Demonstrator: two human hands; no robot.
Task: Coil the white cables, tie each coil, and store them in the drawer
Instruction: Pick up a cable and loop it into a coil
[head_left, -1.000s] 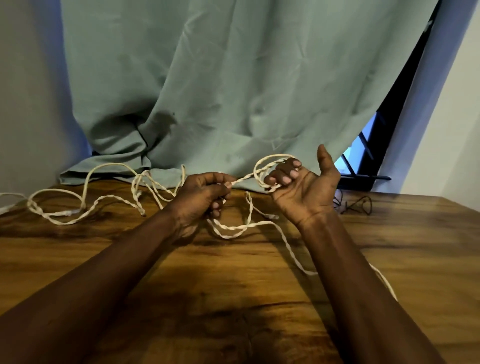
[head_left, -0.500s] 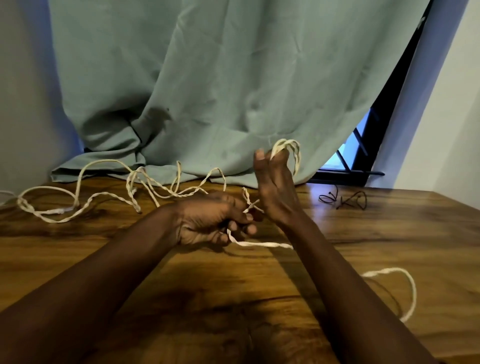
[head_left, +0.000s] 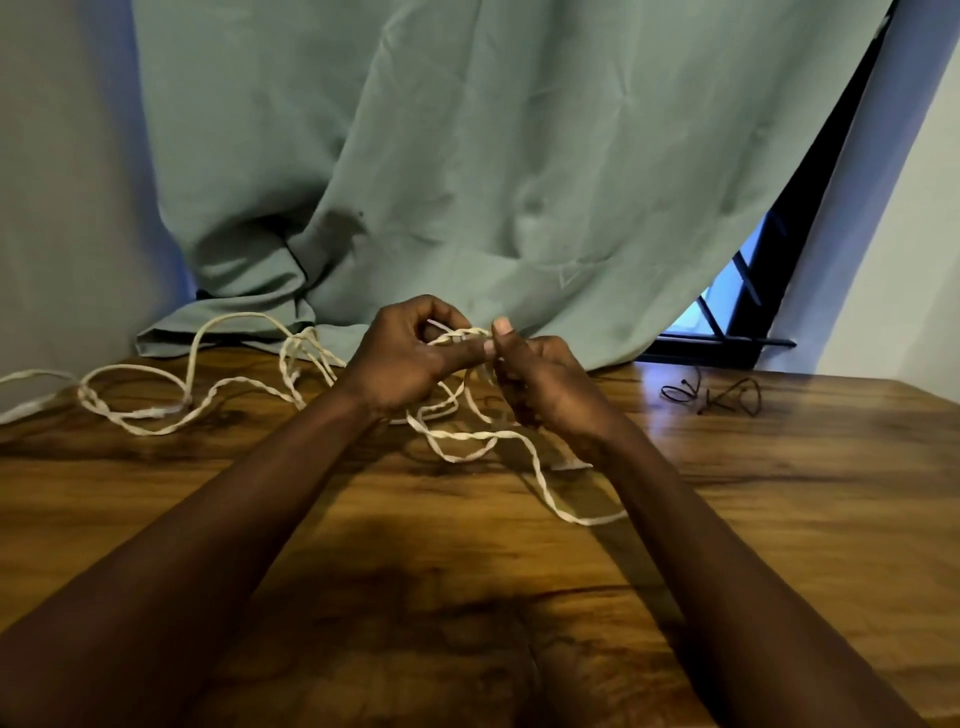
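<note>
Held a small loop of the white cable (head_left: 156, 413) just above the wooden table (head_left: 779, 519), pinched under the thumb and curled fingers of the left hand (head_left: 405, 358) and gripped in the curled fingers of the right hand (head_left: 540, 384), thumbs close together. Had the rest sprawled uncoiled in loose twisted bends across the tabletop toward the left edge. Saw thin black ties (head_left: 722, 397) well apart on the right and a green curtain (head_left: 467, 156) draped onto the far edge.
</note>
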